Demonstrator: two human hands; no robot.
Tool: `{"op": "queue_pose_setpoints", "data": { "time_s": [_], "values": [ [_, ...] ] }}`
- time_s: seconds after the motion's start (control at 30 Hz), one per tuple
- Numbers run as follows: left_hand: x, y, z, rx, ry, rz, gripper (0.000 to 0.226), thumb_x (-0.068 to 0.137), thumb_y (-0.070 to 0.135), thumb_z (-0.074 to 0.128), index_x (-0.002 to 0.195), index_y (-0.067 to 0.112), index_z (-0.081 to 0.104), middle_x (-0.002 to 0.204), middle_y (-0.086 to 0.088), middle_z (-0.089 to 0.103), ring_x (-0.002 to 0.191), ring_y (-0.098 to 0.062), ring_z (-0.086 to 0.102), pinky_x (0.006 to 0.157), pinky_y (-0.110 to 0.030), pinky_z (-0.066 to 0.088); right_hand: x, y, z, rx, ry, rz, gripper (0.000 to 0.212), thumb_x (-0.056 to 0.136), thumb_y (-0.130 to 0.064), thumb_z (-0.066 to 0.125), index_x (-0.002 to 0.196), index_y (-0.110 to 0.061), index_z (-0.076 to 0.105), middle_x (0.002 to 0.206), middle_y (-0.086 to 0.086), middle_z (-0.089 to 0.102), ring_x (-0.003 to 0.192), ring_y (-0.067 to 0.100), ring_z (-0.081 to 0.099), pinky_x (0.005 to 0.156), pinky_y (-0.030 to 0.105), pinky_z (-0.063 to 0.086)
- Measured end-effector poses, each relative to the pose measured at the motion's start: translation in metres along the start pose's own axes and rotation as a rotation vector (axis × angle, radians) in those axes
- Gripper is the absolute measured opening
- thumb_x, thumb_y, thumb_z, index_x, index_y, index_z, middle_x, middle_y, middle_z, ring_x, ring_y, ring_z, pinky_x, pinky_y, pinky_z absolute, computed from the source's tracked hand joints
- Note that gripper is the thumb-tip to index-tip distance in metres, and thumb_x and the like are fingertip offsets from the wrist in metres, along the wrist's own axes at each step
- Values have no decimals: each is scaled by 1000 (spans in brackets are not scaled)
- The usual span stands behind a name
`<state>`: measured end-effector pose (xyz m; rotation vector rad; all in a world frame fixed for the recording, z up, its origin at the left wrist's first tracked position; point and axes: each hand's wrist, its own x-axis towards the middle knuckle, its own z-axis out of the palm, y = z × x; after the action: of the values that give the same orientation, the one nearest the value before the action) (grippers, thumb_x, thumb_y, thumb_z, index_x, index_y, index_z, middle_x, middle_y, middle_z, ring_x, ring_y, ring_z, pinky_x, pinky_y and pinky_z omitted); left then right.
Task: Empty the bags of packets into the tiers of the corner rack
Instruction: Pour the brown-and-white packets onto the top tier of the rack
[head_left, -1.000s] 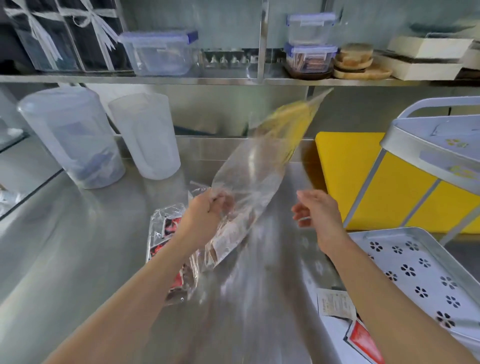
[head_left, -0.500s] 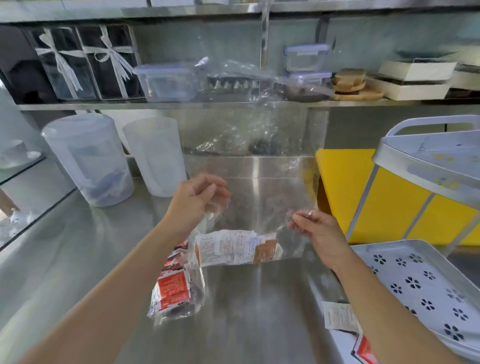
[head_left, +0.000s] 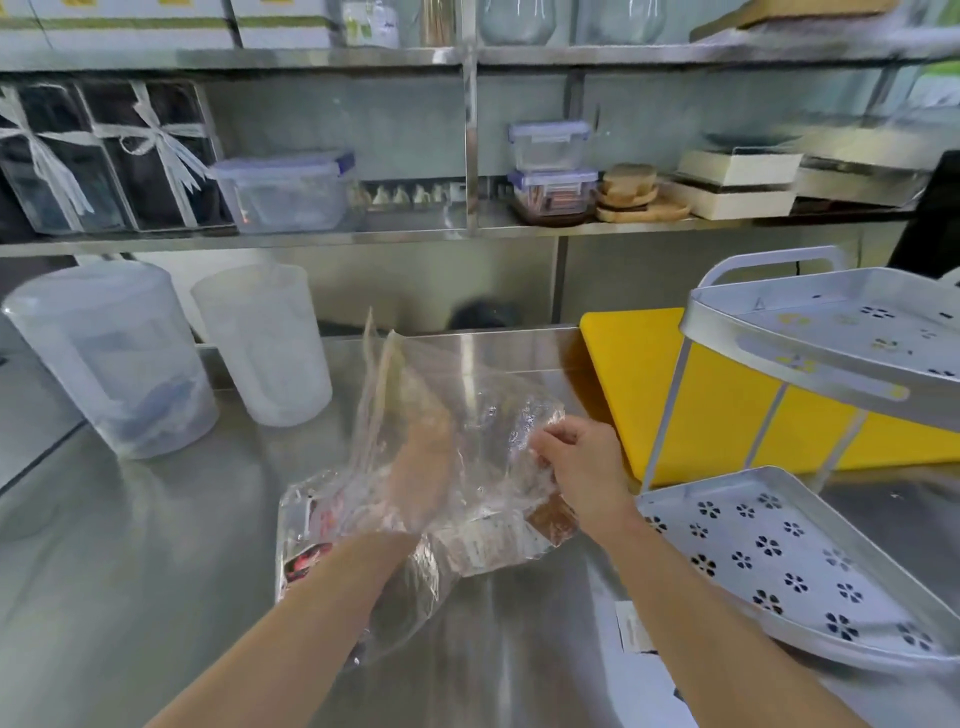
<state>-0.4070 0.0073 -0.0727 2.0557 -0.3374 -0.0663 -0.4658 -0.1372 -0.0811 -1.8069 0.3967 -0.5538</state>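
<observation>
A clear plastic bag (head_left: 483, 415) with a few white and brown packets (head_left: 498, 540) at its bottom is held over the steel counter. My left hand (head_left: 415, 478) is inside the bag, seen through the plastic; its fingers are blurred. My right hand (head_left: 576, 462) pinches the bag's right edge. Under the left forearm lies a second bag of red packets (head_left: 306, 551). The white corner rack stands at the right, with a perforated lower tier (head_left: 810, 561) and an upper tier (head_left: 810, 338).
Two translucent pitchers (head_left: 109, 358) (head_left: 262, 343) stand at the back left. A yellow board (head_left: 654, 384) leans behind the rack. Loose packets (head_left: 631, 629) lie on the counter near the lower tier. A wall shelf (head_left: 363, 234) carries boxes.
The bag was stretched open between both hands. My left hand has since gone inside it, and the bag has dropped lower and crumpled. The view has tilted upward.
</observation>
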Motion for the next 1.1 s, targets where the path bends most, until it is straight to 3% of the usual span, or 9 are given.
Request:
{"op": "queue_pose_setpoints", "data": {
  "time_s": [0.07, 0.13, 0.23, 0.33, 0.43, 0.53, 0.7, 0.83, 1.1],
  "values": [
    [-3, -5, -1, -58, 7, -63, 24, 93, 1, 43, 78, 16, 55, 69, 8, 44, 50, 1, 54, 47, -5, 44, -2, 2, -6, 87, 61, 60, 29, 79, -9, 65, 53, -2, 55, 48, 5, 48, 48, 15, 40, 50, 27, 35],
    [-10, -8, -4, -223, -91, -107, 21, 84, -15, 45, 85, 2, 58, 77, -11, 58, 53, -6, 58, 40, -9, 42, -1, 3, -13, 174, 160, 138, 35, 77, -6, 66, 48, -9, 46, 48, 6, 45, 47, 18, 38, 50, 28, 32],
    [-27, -7, -11, -202, -432, -56, 59, 74, -11, 57, 113, 30, 40, 125, -3, 47, 106, -14, 51, 67, -13, 48, -2, 4, -23, 225, 252, 178, 43, 77, -5, 67, 45, -12, 39, 49, 10, 41, 47, 21, 36, 51, 30, 29],
    [-40, 4, -10, -31, -673, -44, 57, 73, 17, 77, 105, 49, 42, 104, 27, 58, 101, 0, 51, 86, -16, 40, -8, 3, -26, 192, 249, 175, 44, 77, -2, 64, 42, -15, 41, 49, 11, 45, 48, 21, 40, 52, 31, 31],
    [-47, 15, 1, 21, -795, -196, 54, 67, 62, 68, 117, 50, 48, 136, 19, 45, 123, -6, 42, 105, -26, 28, -14, -5, -24, 57, 206, 150, 47, 76, 0, 60, 40, -18, 35, 36, -6, 39, 44, 16, 33, 51, 29, 28],
    [-43, 23, 19, -82, -483, -5, 98, 52, 74, 69, 138, 38, 36, 138, 11, 48, 125, -13, 48, 105, -36, 41, -18, -14, -26, -45, 145, 105, 46, 78, 3, 56, 43, -16, 32, 33, -9, 36, 46, 14, 30, 50, 27, 26],
    [-35, 49, 28, -231, -293, 178, 19, 85, 39, 60, 94, 28, 71, 87, -3, 73, 76, -9, 63, 75, -28, 53, -26, -25, -34, -56, 12, 74, 17, 83, -3, 60, 69, 4, 66, 54, 6, 56, 48, 13, 44, 51, 27, 34],
    [-31, 63, 23, -427, -212, 114, 26, 91, 25, 55, 74, 15, 73, 70, -11, 61, 66, -19, 53, 50, -17, 45, -33, -34, -47, 32, 32, 37, 24, 82, -19, 68, 71, 2, 66, 63, 13, 58, 57, 19, 50, 58, 32, 40],
    [-11, 130, -7, -668, -185, 142, 28, 93, 14, 50, 71, 12, 67, 56, 5, 70, 55, -8, 66, 58, -28, 56, -44, -64, -87, 94, 422, -177, 15, 87, -29, 60, 99, -21, 60, 90, -8, 61, 77, -6, 55, 67, 7, 44]
  ]
}}
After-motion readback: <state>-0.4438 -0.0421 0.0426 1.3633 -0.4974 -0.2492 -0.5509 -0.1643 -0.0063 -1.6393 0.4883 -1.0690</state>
